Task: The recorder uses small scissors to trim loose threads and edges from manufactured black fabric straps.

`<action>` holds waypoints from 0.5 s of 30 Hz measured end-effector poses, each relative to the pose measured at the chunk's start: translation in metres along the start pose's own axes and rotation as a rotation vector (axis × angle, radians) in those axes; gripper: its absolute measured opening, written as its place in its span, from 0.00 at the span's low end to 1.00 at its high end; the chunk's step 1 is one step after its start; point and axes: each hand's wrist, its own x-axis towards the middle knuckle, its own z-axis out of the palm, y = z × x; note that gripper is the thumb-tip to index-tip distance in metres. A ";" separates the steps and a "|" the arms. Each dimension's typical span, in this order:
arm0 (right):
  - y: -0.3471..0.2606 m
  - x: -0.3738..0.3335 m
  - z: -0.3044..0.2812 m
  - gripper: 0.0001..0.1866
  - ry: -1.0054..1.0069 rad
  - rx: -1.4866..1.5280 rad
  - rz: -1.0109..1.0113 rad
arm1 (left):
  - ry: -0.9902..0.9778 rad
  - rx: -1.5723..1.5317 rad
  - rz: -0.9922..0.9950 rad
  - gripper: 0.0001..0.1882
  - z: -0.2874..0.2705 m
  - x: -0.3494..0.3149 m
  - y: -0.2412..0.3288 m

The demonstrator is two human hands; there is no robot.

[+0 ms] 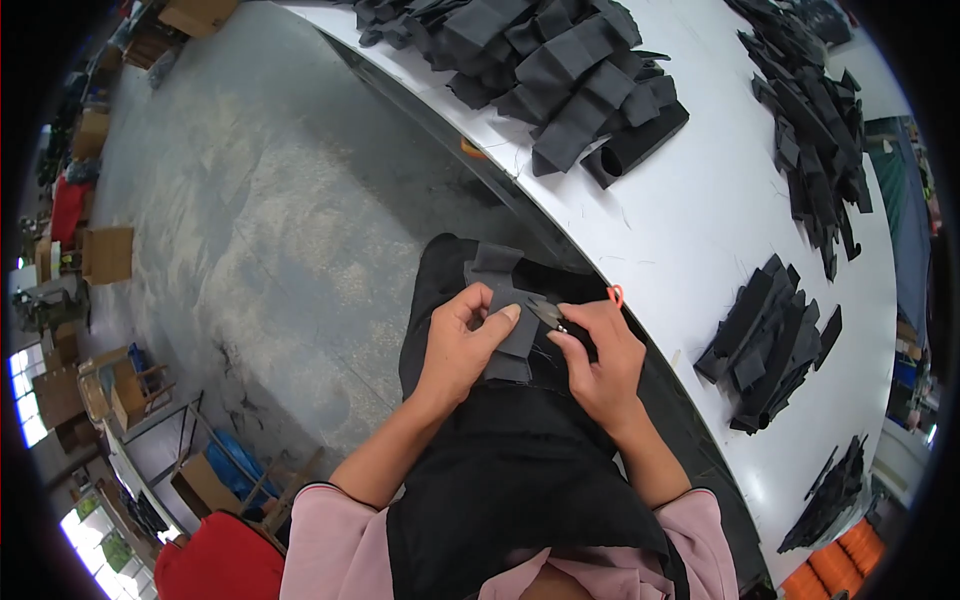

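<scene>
Over the lap, dark grey fabric piece (505,310) (cross-shaped, folded) between both hands.

The left hand (462,345) pinches a dark grey cloth piece (505,300), plain with no pattern. The right hand (600,355) holds small snips (550,315) with shiny silver blades and an orange loop at the end. Under both hands is a black apron (520,470), and the sleeves (330,530) behind the hands are soft pink. To the right of the hands is a white table (690,220) with heaps of dark grey and black cloth pieces (770,340). To the left of the hands the floor (270,200) is grey and blotchy. Brown boxes (105,255) stand far to the left.
</scene>
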 end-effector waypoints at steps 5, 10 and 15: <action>0.000 -0.001 -0.001 0.10 -0.003 0.087 0.117 | -0.002 0.080 0.031 0.09 -0.001 0.001 0.000; 0.002 0.002 -0.002 0.10 -0.097 0.150 0.158 | 0.030 0.206 0.091 0.10 -0.003 -0.001 0.001; -0.006 0.014 0.003 0.11 -0.106 0.189 0.161 | 0.058 0.391 0.221 0.10 -0.002 -0.002 0.002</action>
